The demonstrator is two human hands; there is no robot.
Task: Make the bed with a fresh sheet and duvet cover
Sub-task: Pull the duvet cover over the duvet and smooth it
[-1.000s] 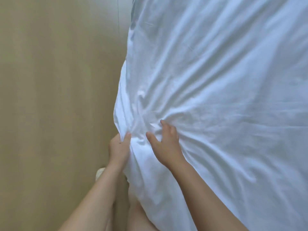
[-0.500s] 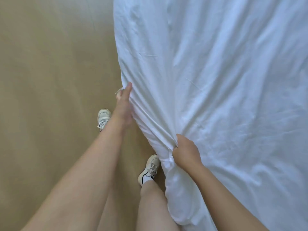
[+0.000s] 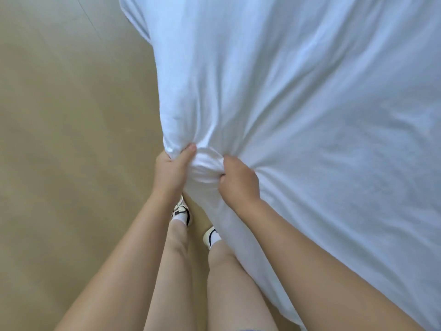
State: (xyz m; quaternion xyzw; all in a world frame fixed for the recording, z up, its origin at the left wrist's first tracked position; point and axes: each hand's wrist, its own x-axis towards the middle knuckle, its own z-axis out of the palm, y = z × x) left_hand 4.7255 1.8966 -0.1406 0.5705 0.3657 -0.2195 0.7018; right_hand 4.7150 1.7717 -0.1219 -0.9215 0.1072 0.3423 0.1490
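Duvet [image 3: 298, 115]: one white, wrinkled mass fills the upper and right part of the view, and its near edge hangs over the tan floor [image 3: 59, 139] just ahead of the person's legs. Whether the cover is already on it cannot be told; only white cloth shows. One bunched part of that edge, likely a corner, sits between the two hands. The left hand [image 3: 170, 172] is closed around the left side of the bunch, thumb on top and fingers wrapped beneath it. The right hand [image 3: 239, 180] is closed into a fist on the right side of the bunch, with creases fanning out from the grip.

The relation that matters: the bulk of the cloth lies away from the fingers, up and to the right, with the long creases running along that same line. Any pull back toward the body would therefore run along the folds and draw them taut. Both hands are on the cloth, so neither is nearer; the right forearm lies along the hanging edge, the left arm is clear of it over the floor.

Counted: one duvet, two hands, both gripping, and two shoes [image 3: 182, 211] on the floor below the bunch, the right one half hidden by the cloth.
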